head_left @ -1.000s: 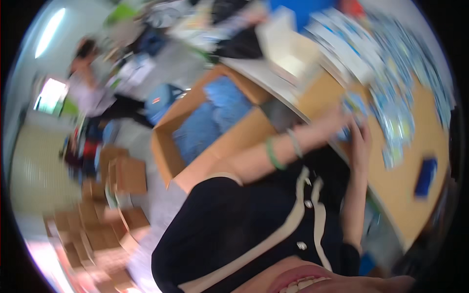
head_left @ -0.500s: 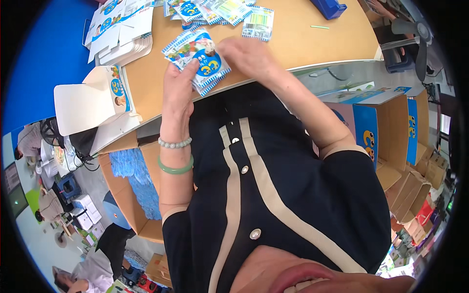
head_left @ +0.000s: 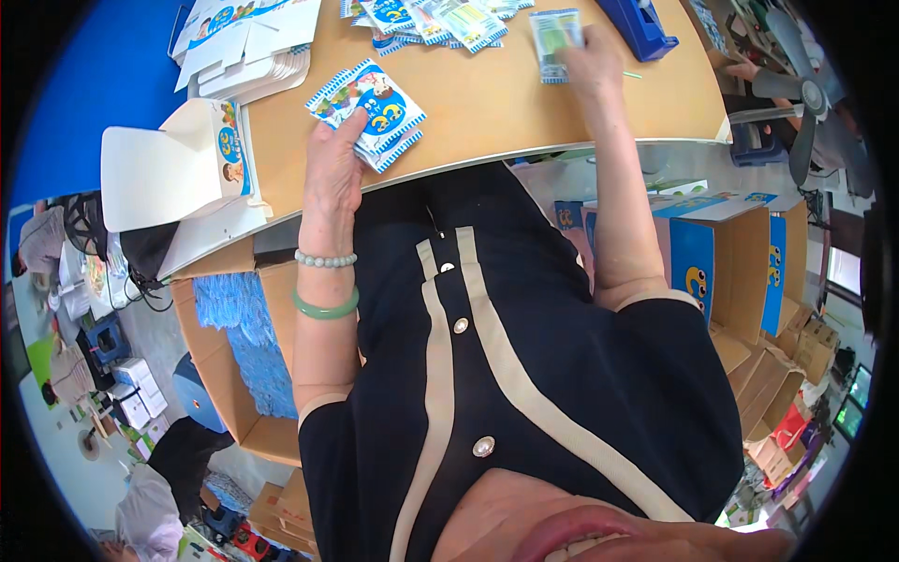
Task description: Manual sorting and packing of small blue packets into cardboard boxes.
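Observation:
My left hand (head_left: 335, 150) is closed round a small stack of blue-and-white striped packets (head_left: 379, 112), its thumb lying across the top one. These packets are held over the table's near edge. Further right, my right hand (head_left: 596, 70) has its fingers at the edge of a single packet (head_left: 554, 33) with a greenish middle, gripping it just above the tabletop. More of the same kind lie in a loose pile of packets (head_left: 440, 21) at the far side, between my two hands.
Flattened white cartons (head_left: 248, 70) are stacked at the far left, beside an open white box (head_left: 154, 178). A blue tape dispenser (head_left: 641, 33) and a small green stick (head_left: 633, 75) lie right of my right hand. Open cardboard boxes (head_left: 735, 272) stand below the table's right side.
My right hand has moved away from the stack in my left hand and out to the right. It has taken hold of the single packet, which has shifted right, away from the pile.

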A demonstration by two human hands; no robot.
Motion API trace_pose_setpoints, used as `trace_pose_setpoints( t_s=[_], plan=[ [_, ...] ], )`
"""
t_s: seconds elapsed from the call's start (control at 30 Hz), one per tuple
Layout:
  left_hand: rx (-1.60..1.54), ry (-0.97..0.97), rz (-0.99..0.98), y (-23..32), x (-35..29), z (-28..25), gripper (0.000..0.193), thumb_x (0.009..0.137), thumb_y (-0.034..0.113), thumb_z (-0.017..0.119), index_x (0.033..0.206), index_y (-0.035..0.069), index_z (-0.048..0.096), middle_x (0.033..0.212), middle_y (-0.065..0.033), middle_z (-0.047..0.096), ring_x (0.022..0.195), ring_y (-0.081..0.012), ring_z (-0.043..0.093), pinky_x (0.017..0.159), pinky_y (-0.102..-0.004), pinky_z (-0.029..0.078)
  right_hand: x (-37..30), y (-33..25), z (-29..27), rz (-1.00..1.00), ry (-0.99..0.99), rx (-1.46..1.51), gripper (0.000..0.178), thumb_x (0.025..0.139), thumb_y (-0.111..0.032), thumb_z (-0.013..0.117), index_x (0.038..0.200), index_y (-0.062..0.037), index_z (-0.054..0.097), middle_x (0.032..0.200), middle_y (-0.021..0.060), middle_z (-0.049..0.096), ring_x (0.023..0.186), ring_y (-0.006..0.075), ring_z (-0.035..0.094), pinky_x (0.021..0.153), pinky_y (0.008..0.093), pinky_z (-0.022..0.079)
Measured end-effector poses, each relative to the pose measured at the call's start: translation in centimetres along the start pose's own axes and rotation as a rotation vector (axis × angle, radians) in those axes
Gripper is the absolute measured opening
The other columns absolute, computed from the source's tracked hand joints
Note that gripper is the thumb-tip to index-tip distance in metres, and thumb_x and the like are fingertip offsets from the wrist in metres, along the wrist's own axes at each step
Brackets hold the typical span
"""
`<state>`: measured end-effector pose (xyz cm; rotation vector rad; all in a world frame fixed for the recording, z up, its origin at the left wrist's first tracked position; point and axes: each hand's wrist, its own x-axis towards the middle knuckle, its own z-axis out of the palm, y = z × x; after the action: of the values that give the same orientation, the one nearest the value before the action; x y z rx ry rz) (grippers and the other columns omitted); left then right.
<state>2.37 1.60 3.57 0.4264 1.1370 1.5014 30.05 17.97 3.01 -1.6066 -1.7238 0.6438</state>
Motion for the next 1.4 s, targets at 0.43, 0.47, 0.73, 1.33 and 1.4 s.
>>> trace_pose_setpoints(
  t_s=[0.43, 0.47, 0.73, 1.33, 1.4],
  plan=[
    [0.094, 0.185, 0.311, 0.4, -1.8, 0.2, 0.028, 0.09, 0.001, 0.058, 0.117, -0.004, 0.055, 0.108, -0.0105, 0.067, 0.091, -0.0182, 0.068, 0.077, -0.0306, 0.057, -2.5, -12.4, 3.2, -0.056, -0.108, -0.44, 0.029, 0.078, -0.02, 0.061, 0.1, -0.0011, 0.057, 0.086, 0.0223, 0.065, 0.085, 0.0369, 0.065, 0.072, 0.0445, 0.052],
    [0.115, 0.185, 0.3, 0.7, -1.5, 0.2, 0.026, 0.09, 0.001, 0.058, 0.115, -0.005, 0.056, 0.106, -0.0103, 0.067, 0.091, -0.0177, 0.068, 0.078, -0.0304, 0.056, -3.2, -12.7, 2.8, -0.043, -0.158, -0.292, 0.029, 0.079, -0.021, 0.061, 0.099, -0.0009, 0.057, 0.087, 0.0229, 0.065, 0.085, 0.0373, 0.065, 0.073, 0.0453, 0.051],
    [0.863, 0.386, 0.471, -0.6, 0.7, 0.3, 0.024, 0.092, 0.017, 0.06, 0.101, -0.005, 0.061, 0.093, -0.0101, 0.069, 0.082, -0.0161, 0.067, 0.069, -0.0311, 0.052, -10.0, -12.5, 11.1, -0.448, -0.268, -0.214, 0.031, 0.082, -0.022, 0.06, 0.104, -0.0004, 0.058, 0.106, 0.0229, 0.061, 0.097, 0.0377, 0.062, 0.086, 0.0463, 0.05],
    [0.674, 0.363, 0.216, 0.1, 0.9, 0.1, 0.019, 0.088, 0.017, 0.063, 0.098, 0.0, 0.064, 0.084, -0.0048, 0.07, 0.069, -0.0127, 0.066, 0.063, -0.0288, 0.051, 0.8, -9.4, 3.3, -0.096, 0.02, -0.5, 0.033, 0.085, -0.029, 0.061, 0.101, -0.0008, 0.061, 0.105, 0.0218, 0.064, 0.096, 0.0363, 0.063, 0.083, 0.0447, 0.051],
    [0.645, 0.355, 0.208, 0.1, 1.0, 0.2, 0.019, 0.088, 0.015, 0.063, 0.099, 0.0, 0.064, 0.086, -0.0049, 0.07, 0.069, -0.0128, 0.066, 0.063, -0.0285, 0.051, 1.9, -9.4, 2.4, -0.01, 0.009, -0.518, 0.033, 0.079, -0.026, 0.063, 0.097, 0.0014, 0.061, 0.101, 0.0266, 0.064, 0.09, 0.0391, 0.064, 0.082, 0.0474, 0.051]
  ],
)
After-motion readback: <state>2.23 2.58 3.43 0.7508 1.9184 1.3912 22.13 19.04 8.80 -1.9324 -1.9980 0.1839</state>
